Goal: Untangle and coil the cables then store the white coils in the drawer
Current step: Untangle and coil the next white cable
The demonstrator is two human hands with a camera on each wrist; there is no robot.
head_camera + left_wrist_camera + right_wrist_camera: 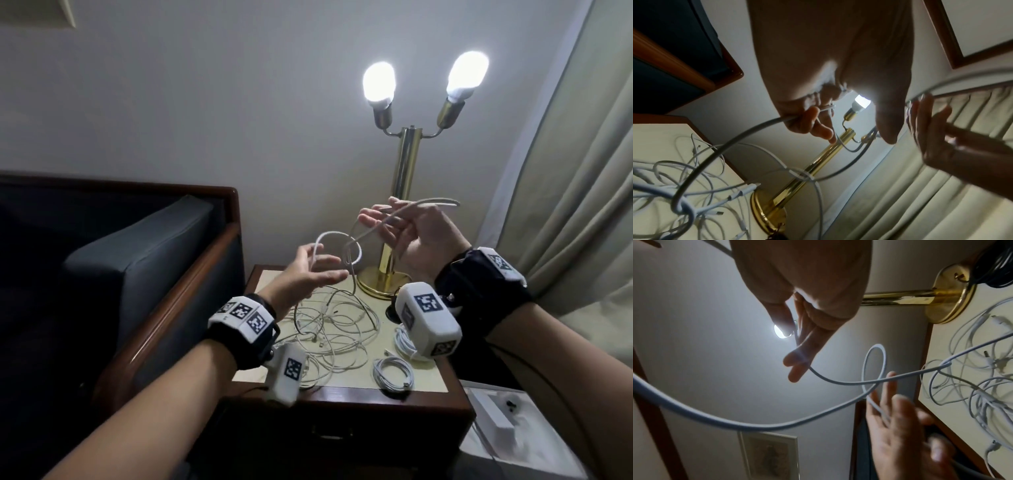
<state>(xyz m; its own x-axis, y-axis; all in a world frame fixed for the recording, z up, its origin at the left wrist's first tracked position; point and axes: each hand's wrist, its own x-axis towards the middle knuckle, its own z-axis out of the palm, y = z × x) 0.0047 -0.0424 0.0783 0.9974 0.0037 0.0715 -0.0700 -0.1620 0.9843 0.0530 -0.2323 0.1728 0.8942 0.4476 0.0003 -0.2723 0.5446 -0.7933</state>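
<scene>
A white cable (354,245) hangs in a loose loop between my two raised hands, above the nightstand (428,382). My right hand (404,233) is up by the lamp pole. In the right wrist view its thumb pinches the cable (838,382) against the outstretched fingers. My left hand (308,270) is lower and to the left, its fingers lightly curled round the same cable (735,141). Below lies a tangle of white cables (335,325). A wound white coil (394,373) sits at the front right of the top. The drawer front (329,435) is dark and shut.
A brass lamp (376,284) with two lit bulbs stands at the back of the nightstand. A dark armchair (137,257) is close on the left and a curtain (582,205) on the right. A white box (489,411) sits low at the right.
</scene>
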